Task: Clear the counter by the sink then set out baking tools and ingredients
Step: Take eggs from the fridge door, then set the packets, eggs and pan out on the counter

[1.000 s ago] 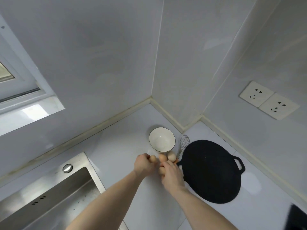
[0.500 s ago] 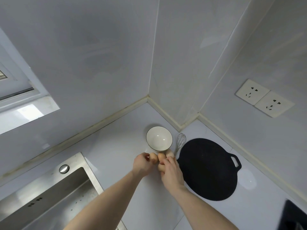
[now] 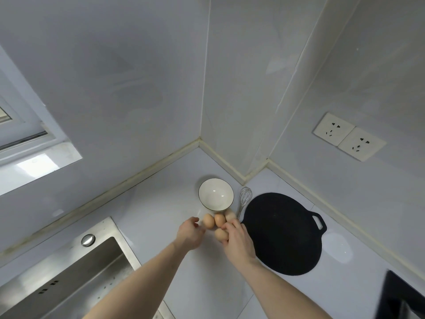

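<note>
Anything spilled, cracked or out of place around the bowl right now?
Nothing spilled or cracked that I can see. Four eggs lie loose on the counter in front of the empty bowl, between both hands, and might roll. The whisk lies beside the pan.

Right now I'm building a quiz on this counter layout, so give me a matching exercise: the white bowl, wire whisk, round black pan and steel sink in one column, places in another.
Things:
1. white ceramic bowl
2. wire whisk
3. round black pan
4. stainless steel sink

Places:
A. lower left, set into the counter
B. between bowl and pan
C. right of the whisk, handle pointing right
D. just behind the brown eggs

Pairs: 1-D, 2-B, 3-C, 4-A
</note>
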